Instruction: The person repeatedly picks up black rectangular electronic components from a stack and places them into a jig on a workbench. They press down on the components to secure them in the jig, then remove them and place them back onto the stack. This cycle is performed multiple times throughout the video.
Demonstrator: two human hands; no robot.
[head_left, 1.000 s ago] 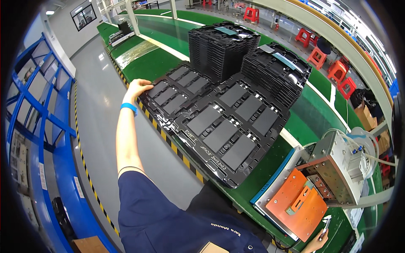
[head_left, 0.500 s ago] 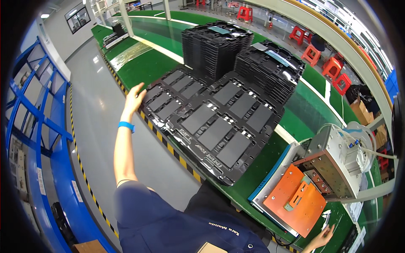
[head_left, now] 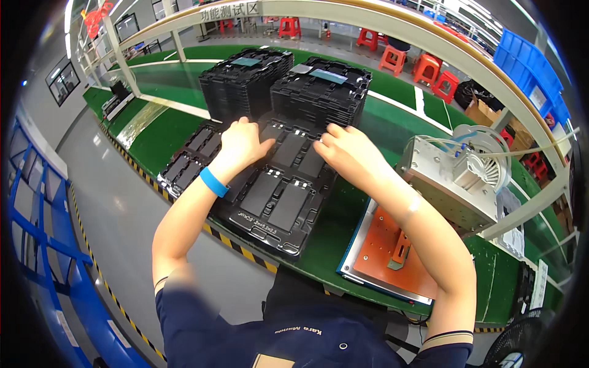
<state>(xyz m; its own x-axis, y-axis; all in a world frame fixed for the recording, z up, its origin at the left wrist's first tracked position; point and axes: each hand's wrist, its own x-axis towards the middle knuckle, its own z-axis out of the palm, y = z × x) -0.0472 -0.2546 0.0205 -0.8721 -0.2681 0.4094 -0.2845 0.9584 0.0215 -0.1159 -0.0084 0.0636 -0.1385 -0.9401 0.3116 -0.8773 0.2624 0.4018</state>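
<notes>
My left hand (head_left: 241, 146) is over the left side of a black moulded tray (head_left: 270, 240), thumb apart from the bent fingers. At its far right side, my right hand (head_left: 348, 149) has its fingers bent and slightly parted, nearest the tray edge and a panel. Neither hand visibly holds anything; the fingertips' contact is hard to make out. Dark grey rectangular panels (head_left: 288, 205) lie in the tray's pockets. A second black tray (head_left: 170, 182) with similar panels sits to its left, partly behind my left forearm.
Two stacks of black trays, a left one (head_left: 245, 92) and a right one (head_left: 319, 101), stand beyond on the green bench (head_left: 138, 149). At right is a metal press machine (head_left: 445, 184) with an orange plate (head_left: 383, 264). A blue shelf rack (head_left: 46, 239) stands at far left.
My left hand has moved right, from the left tray's edge to the panel tray. My right hand has come up from beside the orange plate to that tray's far right side. The view has turned.
</notes>
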